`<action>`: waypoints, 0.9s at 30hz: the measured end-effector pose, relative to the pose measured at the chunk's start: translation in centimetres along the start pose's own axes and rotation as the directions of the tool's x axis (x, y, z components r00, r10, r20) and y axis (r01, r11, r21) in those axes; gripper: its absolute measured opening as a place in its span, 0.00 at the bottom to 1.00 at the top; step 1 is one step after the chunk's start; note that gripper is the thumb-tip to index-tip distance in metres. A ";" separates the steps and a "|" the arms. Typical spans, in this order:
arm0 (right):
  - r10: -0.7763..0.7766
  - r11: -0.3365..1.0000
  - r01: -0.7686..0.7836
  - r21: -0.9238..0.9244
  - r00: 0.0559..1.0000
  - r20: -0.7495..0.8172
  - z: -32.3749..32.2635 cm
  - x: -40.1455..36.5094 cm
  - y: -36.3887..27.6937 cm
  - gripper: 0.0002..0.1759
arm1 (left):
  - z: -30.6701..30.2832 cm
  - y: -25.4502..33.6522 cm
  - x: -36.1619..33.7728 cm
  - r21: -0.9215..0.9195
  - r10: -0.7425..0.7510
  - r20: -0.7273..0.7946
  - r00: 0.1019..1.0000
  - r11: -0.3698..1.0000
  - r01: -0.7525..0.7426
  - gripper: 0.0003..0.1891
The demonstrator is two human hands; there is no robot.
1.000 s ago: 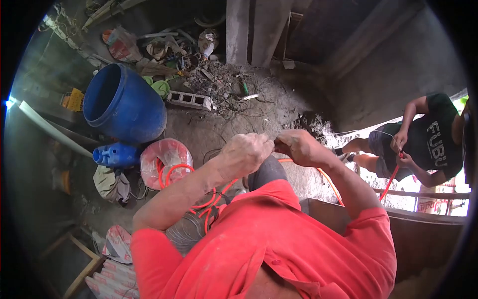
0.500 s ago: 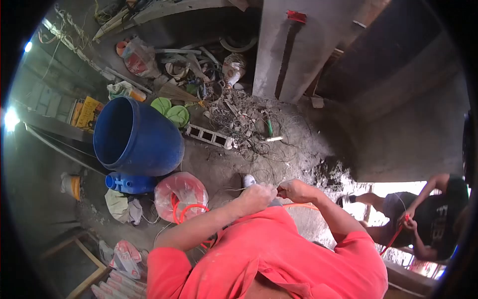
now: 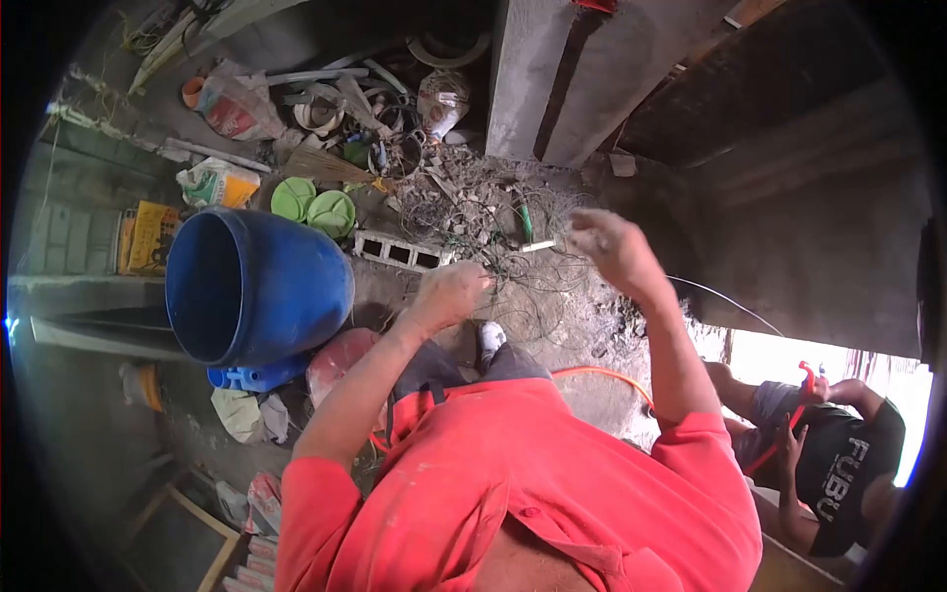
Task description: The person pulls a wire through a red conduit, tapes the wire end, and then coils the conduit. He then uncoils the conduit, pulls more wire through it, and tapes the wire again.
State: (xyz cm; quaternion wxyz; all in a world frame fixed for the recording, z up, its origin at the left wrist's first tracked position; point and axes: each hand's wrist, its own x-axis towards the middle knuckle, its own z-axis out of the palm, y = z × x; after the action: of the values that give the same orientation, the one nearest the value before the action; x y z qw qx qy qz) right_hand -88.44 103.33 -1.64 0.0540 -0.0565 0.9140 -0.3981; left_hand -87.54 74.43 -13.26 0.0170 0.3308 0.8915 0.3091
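My left hand is raised in front of my chest, fingers pinched together; what lies in the pinch is too small to make out. Out ahead and to the right, my right hand has its fingers curled, slightly smeared, their tips facing left. A thin pale wire runs from beside my right wrist toward the person at the right. Below my right forearm, an orange hose curves past my waist. My white shoe shows on the floor between the hands.
A blue barrel lies at the left beside a blue jerrycan. Ahead are a hollow block, green lids, rubble and tangled wire. A concrete column stands beyond. At right a person holds a red-orange hose.
My hands have moved apart and forward from being together at my chest, the right one farther out. The person at right has raised the hose, and my view has shifted.
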 end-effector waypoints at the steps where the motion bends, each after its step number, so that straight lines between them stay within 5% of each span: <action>1: -0.031 0.999 0.032 0.034 0.999 -0.029 -0.8 1.8 -1.1 0.19 | -1.0 -1.3 0.5 -0.006 -0.031 0.026 0.999 0.999 0.031 0.09; 5: -0.120 0.993 0.121 0.008 0.991 -0.060 0.0 9.1 -7.2 0.15 | -1.9 -6.9 0.1 0.032 0.027 -0.018 0.999 0.999 -0.026 0.09; 7: -0.161 0.987 0.161 0.001 0.987 -0.005 2.4 13.7 -11.2 0.14 | -2.5 -9.8 -0.5 0.037 0.015 0.118 0.993 0.999 -0.020 0.09; 9: -0.197 0.979 0.202 -0.030 0.974 0.111 5.3 19.7 -15.7 0.15 | -2.8 -12.9 -1.1 -0.064 0.174 -0.056 0.983 0.982 -0.178 0.08; 11: -0.229 0.968 0.236 -0.081 0.969 0.092 9.4 26.8 -19.1 0.16 | -4.9 -14.4 -2.0 0.025 0.050 0.095 0.994 0.998 -0.052 0.08; 14: -0.317 0.916 0.299 -0.267 0.948 -0.026 14.8 39.5 -21.1 0.17 | -6.7 -18.1 -2.9 -0.065 -0.050 -0.012 0.999 0.997 0.049 0.07; 17: -0.375 0.913 0.344 -0.220 0.920 -0.116 18.4 50.3 -22.8 0.18 | -7.9 -22.6 -3.9 -0.198 -0.105 -0.153 0.983 0.977 0.074 0.10; 21: -0.443 0.835 0.366 -0.411 0.890 -0.109 22.1 62.9 -22.9 0.20 | -9.5 -27.0 -6.3 -0.232 -0.182 -0.186 0.965 0.963 0.137 0.10; 24: -0.489 0.735 0.352 -0.579 0.867 -0.093 23.9 70.7 -24.9 0.24 | -9.4 -29.1 -8.7 -0.245 -0.285 -0.070 0.956 0.934 0.260 0.09; 26: -0.396 0.706 0.174 -0.687 0.901 -0.179 25.0 75.6 -26.5 0.28 | -9.2 -30.0 -9.8 -0.274 -0.368 -0.009 0.930 0.895 0.352 0.10; 27: -0.569 0.618 0.256 -0.744 0.798 -0.198 25.5 77.7 -26.7 0.29 | -9.0 -30.4 -10.3 -0.274 -0.371 -0.016 0.928 0.895 0.353 0.10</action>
State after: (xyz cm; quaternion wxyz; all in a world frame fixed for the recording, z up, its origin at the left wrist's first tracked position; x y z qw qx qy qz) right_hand -159.91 55.49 -3.45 -0.2621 -0.2005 0.9433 -0.0363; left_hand -99.27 45.46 -24.82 0.0881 0.1429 0.8878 0.4285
